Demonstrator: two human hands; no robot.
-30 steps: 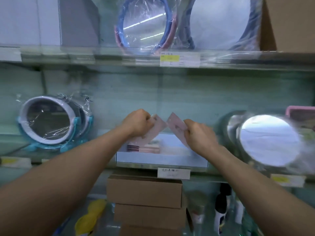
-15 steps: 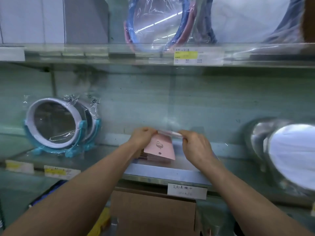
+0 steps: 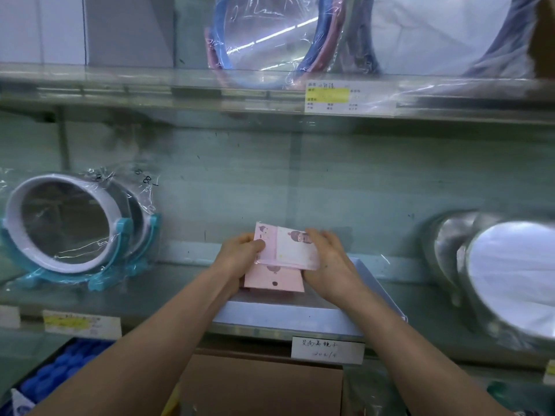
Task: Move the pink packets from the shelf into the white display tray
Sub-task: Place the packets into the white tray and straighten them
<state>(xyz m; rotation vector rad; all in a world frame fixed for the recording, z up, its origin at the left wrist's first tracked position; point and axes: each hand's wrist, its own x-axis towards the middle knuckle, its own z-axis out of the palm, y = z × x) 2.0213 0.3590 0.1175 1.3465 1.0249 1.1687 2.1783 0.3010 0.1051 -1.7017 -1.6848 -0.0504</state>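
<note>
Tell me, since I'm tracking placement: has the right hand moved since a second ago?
Yes. The right hand has shifted left, from the white tray's right edge toward its middle, gripping a pink packet.

Left: teal-stand mirror [image 3: 66, 223], plastic-wrapped, upright.
Right: silver mirror [image 3: 510, 277], wrapped.
Upper shelf: blue-rimmed mirror [image 3: 270, 40], wrapped.
Near, below: cardboard box [image 3: 261, 385].

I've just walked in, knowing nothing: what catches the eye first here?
The left hand and right hand hold pink packets at the centre, over the white display tray. A wrapped teal-framed mirror stands at left, a shiny round mirror at right.
</note>
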